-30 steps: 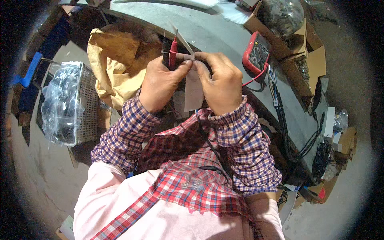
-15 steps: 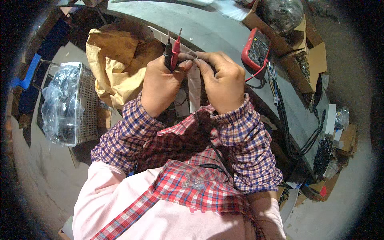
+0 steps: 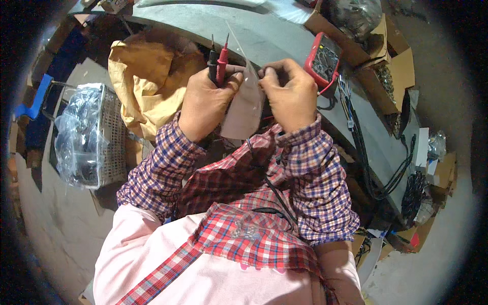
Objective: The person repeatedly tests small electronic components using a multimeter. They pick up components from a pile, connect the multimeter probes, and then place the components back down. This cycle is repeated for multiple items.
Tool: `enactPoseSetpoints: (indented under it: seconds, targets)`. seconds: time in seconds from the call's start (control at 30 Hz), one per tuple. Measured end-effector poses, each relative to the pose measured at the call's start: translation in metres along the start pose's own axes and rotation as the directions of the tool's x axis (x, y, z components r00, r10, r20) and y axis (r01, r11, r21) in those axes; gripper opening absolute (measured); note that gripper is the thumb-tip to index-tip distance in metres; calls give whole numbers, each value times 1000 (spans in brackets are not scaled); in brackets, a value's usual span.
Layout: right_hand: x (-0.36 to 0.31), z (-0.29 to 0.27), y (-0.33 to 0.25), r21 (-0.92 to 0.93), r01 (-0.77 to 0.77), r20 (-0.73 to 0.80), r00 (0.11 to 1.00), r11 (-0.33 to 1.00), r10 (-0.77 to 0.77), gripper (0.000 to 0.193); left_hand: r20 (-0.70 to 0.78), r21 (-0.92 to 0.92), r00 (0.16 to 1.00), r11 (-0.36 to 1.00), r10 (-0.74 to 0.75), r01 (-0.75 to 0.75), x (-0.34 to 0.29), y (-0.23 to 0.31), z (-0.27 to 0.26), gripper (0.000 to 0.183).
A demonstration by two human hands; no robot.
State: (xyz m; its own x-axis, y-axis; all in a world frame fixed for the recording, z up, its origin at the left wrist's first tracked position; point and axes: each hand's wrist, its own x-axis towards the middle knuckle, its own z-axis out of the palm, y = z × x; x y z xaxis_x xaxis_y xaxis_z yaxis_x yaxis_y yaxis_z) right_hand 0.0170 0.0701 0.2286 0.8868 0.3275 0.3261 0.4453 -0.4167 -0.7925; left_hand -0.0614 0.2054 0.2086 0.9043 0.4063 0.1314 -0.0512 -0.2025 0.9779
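Observation:
A red test probe (image 3: pixel 222 63) and a black test probe (image 3: pixel 212 65) stick up from my left hand (image 3: pixel 203 104), their metal tips pointing away from me. The same hand's thumb and forefinger also pinch a long pale strip (image 3: pixel 243 114), thin and pointed at its far end. My right hand (image 3: pixel 292 96) is closed, thumb against fingertips, at the strip's right edge. Its grip appears to be on that edge, though the fingers cover the exact contact. Right of this hand, a red-cased multimeter (image 3: pixel 324 58) lies on the grey workbench (image 3: pixel 274 35).
At the left stands a white plastic basket (image 3: pixel 113 134) with clear-bagged parts, near a blue handle (image 3: pixel 38 96). Crumpled tan paper (image 3: pixel 147 86) lies beside my left hand. Black cables (image 3: pixel 363 157) run along the bench's right side, beyond which are open cardboard boxes (image 3: pixel 401 76).
My hands have moved slightly apart, the right one shifting right. The pale strip has turned and now shows its broad face between them. Both probes remain in my left hand.

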Motion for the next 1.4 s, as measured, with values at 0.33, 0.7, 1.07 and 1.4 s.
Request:
enactPoseSetpoints:
  seconds: [0.33, 0.7, 1.07, 1.4]
  targets:
    - [-13, -9, -9, -181, 314, 53, 949, 932, -310, 15, 2, -35, 999, 998, 45, -45, 0, -3, 11, 17]
    - [12, -33, 35, 224, 2, -327, 942, 974, 74, 11, 91, 91, 994, 994, 54, -62, 50, -11, 0, 26]
    - [-45, -94, 29, 636, -260, -74, 917, 727, 392, 22, -72, 546, 946, 806, 315, -227, 176, -90, -29, 56]
    - [-53, 6, 84, 571, -713, 476, 691, 406, 544, 10, 514, -7, 701, 815, -494, 579, -42, -107, 32, 24]
